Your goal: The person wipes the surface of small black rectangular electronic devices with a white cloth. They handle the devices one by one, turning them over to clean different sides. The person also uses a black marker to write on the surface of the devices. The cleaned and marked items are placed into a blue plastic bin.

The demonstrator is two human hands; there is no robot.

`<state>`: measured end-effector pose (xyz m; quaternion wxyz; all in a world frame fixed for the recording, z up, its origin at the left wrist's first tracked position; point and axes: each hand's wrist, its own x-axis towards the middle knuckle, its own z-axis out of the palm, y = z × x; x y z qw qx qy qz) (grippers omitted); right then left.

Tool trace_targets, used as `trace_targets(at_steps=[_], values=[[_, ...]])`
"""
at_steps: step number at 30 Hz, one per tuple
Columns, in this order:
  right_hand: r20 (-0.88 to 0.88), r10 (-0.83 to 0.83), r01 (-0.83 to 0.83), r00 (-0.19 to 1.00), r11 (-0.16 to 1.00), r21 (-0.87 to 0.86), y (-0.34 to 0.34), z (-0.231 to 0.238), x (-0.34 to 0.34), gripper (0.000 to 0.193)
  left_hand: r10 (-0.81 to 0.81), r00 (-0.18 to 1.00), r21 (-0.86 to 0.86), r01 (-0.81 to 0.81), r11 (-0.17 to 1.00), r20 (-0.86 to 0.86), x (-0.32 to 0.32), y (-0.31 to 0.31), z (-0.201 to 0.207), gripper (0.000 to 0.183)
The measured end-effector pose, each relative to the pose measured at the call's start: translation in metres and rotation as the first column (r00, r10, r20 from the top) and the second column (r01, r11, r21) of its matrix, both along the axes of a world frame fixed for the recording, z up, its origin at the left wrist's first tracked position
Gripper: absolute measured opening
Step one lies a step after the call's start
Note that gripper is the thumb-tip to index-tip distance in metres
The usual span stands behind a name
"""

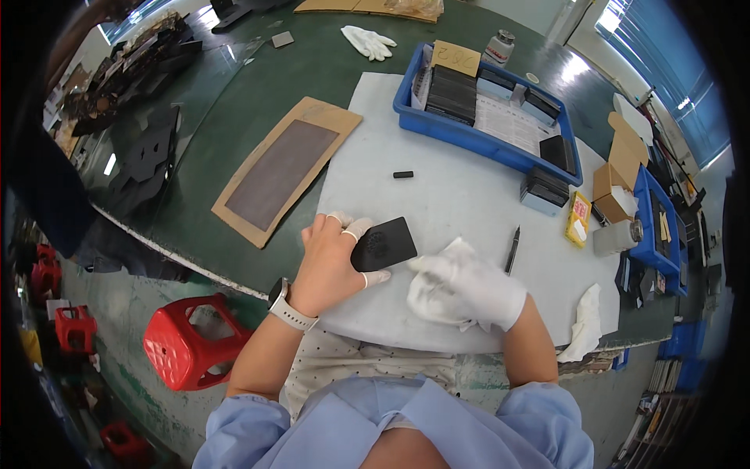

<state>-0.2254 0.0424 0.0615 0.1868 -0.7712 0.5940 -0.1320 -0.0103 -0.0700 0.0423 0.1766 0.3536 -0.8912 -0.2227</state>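
My left hand (328, 259), with white finger cots on several fingertips, grips a small black rectangular plate (397, 241) by its left side. The plate is tilted, and a faint round pattern shows near my fingers. Close to its right, my right hand (492, 288) wears a white glove and is closed on a crumpled white cloth (437, 303). The glove hides part of the cloth. Hand and plate appear slightly apart. A short black cylinder (403, 174) lies beyond the plate, and a black pen (512, 252) lies right of the glove.
A blue tray (476, 142) holds stacks of black pieces. Another black stack (544, 191) stands beside it, near a yellow packet (577, 219) and a jar (617, 238). A cardboard sheet with a dark panel (279, 176) lies left. A red stool (168, 352) stands by the table edge.
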Motion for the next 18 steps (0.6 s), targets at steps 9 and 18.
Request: trace_targets(at_steps=[9,18], values=[[-0.152,-0.538,0.497,0.829,0.833,-0.242,-0.001,0.018,-0.026,0.046,-0.095,0.995,0.036,0.094,0.995,0.012,0.000,0.009,-0.015,0.081],[-0.044,0.103,-0.111,0.994,0.848,-0.518,-0.029,0.019,0.101,0.066,0.022,0.968,-0.037,-0.033,0.999,-0.252,0.004,0.017,-0.053,0.094]])
